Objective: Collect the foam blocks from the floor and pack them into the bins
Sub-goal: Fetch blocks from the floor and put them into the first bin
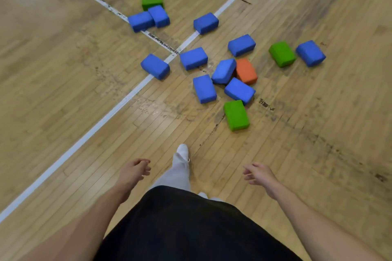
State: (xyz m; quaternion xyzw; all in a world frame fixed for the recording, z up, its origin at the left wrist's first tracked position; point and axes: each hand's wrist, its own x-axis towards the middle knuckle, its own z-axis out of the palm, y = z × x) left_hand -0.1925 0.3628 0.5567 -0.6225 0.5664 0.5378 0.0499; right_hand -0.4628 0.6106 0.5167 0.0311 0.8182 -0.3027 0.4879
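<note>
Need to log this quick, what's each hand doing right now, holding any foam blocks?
Left hand: open, fingers loosely curled, holding nothing.
Right hand: open, fingers relaxed, holding nothing.

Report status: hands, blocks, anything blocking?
Left hand and right hand open, holding nothing. Foam blocks scattered on floor, nearest green block just ahead. No bins in view, nothing blocking the approach.
</note>
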